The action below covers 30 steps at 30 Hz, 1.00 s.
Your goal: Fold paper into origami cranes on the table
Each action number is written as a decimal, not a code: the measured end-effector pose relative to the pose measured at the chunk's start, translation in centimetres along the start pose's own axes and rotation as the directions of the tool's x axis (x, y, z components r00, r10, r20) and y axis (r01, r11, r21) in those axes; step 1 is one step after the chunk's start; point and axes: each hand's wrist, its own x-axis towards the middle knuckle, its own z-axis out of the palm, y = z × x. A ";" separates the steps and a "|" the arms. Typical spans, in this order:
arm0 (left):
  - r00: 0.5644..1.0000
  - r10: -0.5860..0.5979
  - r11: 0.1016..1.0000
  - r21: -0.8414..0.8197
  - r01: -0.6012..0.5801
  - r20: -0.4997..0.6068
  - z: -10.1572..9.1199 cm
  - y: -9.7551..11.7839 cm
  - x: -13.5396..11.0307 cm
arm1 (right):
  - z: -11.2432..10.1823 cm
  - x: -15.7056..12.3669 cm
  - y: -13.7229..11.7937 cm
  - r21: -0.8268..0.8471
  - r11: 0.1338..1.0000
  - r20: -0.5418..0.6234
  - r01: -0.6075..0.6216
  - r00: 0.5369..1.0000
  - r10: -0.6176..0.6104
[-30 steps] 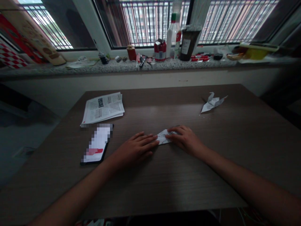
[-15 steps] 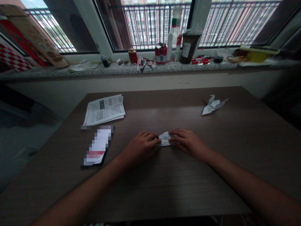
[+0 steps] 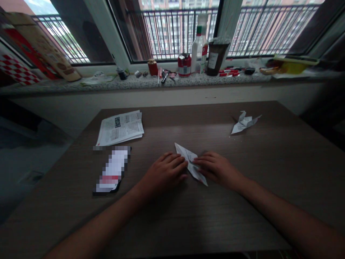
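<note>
A folded piece of printed paper, long and pointed at both ends, lies slantwise on the table between my hands. My left hand has its curved fingertips on the paper's left side, with the thumb lower down. From the right, the fingers of my right hand grip the middle of the paper. My fingers cover parts of its folds. Farther back on the right stands a finished paper crane, apart from both hands.
Folded printed sheets lie at the table's back left, with a phone, its screen blurred out, in front of them. Along the windowsill stand a red can, a clear bottle, a dark cup and small items.
The folded paper has turned, so its long points now run from upper left to lower right. Both hands have shifted slightly and stay at the paper.
</note>
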 end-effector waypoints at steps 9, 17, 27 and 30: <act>0.977 -0.214 0.969 -0.133 0.210 -0.018 0.0 0.5 0.5 | 0.3 -0.2 -0.2 0.050 0.996 0.064 0.068 0.995 -0.071; 0.991 -0.130 0.984 -0.125 0.125 -0.032 1.5 0.4 0.5 | -0.1 0.0 0.5 0.060 0.996 0.010 0.059 0.998 -0.060; 0.989 -0.113 0.972 -0.218 0.091 -0.090 1.8 -0.3 0.1 | -0.4 0.2 1.2 -0.069 0.997 0.024 0.037 0.999 -0.035; 0.991 -0.091 0.964 -0.259 0.063 -0.100 1.8 -0.5 0.1 | -0.4 0.3 1.4 -0.099 0.994 0.012 0.037 0.999 -0.036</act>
